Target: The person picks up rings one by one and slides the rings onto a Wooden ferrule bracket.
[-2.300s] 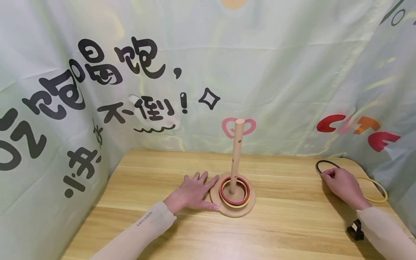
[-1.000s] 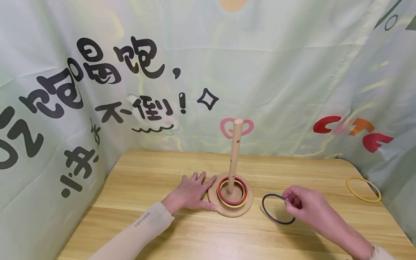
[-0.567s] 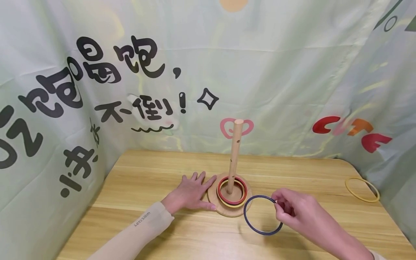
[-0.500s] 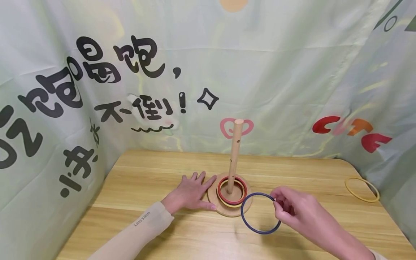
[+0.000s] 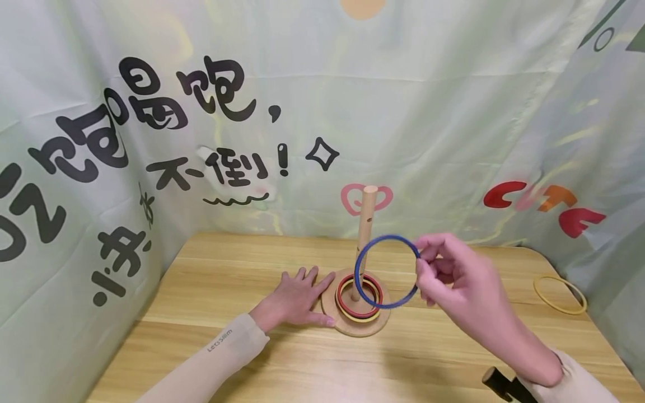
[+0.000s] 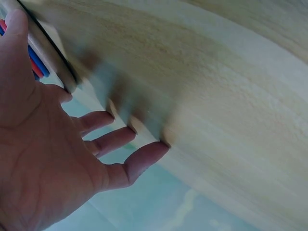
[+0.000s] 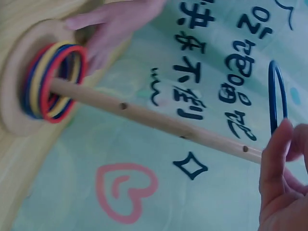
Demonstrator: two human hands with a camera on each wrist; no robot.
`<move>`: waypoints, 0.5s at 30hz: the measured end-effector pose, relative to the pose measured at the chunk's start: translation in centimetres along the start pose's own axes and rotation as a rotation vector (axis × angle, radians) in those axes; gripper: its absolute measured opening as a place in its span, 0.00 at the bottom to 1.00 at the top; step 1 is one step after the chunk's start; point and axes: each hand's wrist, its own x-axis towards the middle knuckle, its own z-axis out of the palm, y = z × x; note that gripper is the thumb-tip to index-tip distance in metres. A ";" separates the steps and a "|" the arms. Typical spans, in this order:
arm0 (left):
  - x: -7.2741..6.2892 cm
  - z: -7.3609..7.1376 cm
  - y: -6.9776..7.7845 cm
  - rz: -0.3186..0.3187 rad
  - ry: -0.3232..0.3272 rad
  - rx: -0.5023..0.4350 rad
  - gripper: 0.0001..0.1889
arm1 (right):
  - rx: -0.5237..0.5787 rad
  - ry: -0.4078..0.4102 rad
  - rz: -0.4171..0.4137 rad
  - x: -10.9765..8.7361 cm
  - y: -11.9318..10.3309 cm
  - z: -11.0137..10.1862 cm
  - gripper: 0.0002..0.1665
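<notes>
My right hand point(image 5: 463, 280) pinches the right edge of a blue ring point(image 5: 390, 237) between thumb and fingers. The ring is held in the air at the right of an upright wooden peg point(image 5: 367, 224), its left edge overlapping the peg's lower part in the head view; in the right wrist view the ring point(image 7: 272, 96) is near the peg's tip, not around it. Several rings lie stacked around the peg's foot, a red ring point(image 5: 381, 296) on top. With fingers spread, my left hand point(image 5: 292, 299) rests on the table, thumb and forefinger touching the round wooden base point(image 5: 353, 330).
A yellow ring point(image 5: 548, 277) lies flat near the right edge of the wooden table point(image 5: 227, 268). A printed curtain point(image 5: 433, 112) hangs behind the table and at both sides. A dark wrist-camera piece point(image 5: 499, 383) shows under the right sleeve.
My right hand picked the blue ring up from the table's far right, brought it left towards the peg, and has since raised it. My left hand stays on the base.
</notes>
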 end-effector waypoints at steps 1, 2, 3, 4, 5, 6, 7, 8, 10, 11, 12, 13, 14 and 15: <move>0.0 0.0 0.0 0.000 -0.001 -0.001 0.60 | 0.007 0.022 0.023 0.4 -0.2 0.0 0.24; 0.0 0.0 0.0 -0.001 -0.002 -0.002 0.60 | 0.015 0.043 0.049 0.9 -0.5 0.0 0.23; 0.0 0.1 0.0 -0.002 -0.003 -0.006 0.60 | 0.024 0.061 0.078 1.3 -0.7 0.1 0.22; 0.0 0.1 0.0 -0.003 -0.005 -0.007 0.59 | 0.033 0.075 0.108 1.8 -0.9 0.1 0.21; 0.0 0.1 0.0 -0.003 -0.006 -0.010 0.59 | 0.040 0.086 0.137 2.3 -1.1 0.1 0.19; 0.0 0.1 0.0 -0.004 -0.006 -0.013 0.59 | 0.052 0.094 0.160 2.7 -1.2 0.1 0.18; 0.0 0.1 0.0 -0.003 -0.006 -0.016 0.59 | 0.069 0.101 0.179 3.1 -1.3 0.1 0.18; 0.0 0.1 0.0 -0.003 -0.008 -0.018 0.59 | 0.083 0.107 0.192 3.5 -1.4 0.2 0.17; 0.0 0.1 0.0 -0.002 -0.009 -0.022 0.60 | 0.114 0.120 0.215 4.2 -1.4 0.2 0.15; 0.0 0.1 0.0 -0.001 -0.008 -0.027 0.60 | 0.129 0.127 0.224 4.5 -1.4 0.2 0.14; 0.0 0.1 0.0 -0.001 -0.010 -0.025 0.59 | 0.143 0.132 0.233 4.8 -1.3 0.3 0.14; 0.0 0.0 0.0 -0.001 -0.012 -0.023 0.59 | 0.160 0.137 0.244 5.1 -1.3 0.3 0.13; 0.0 0.0 0.1 -0.002 -0.015 -0.021 0.59 | 0.173 0.142 0.253 5.3 -1.1 0.4 0.13; 0.0 -0.1 0.1 -0.003 -0.015 -0.021 0.59 | 0.182 0.147 0.262 5.5 -1.0 0.4 0.12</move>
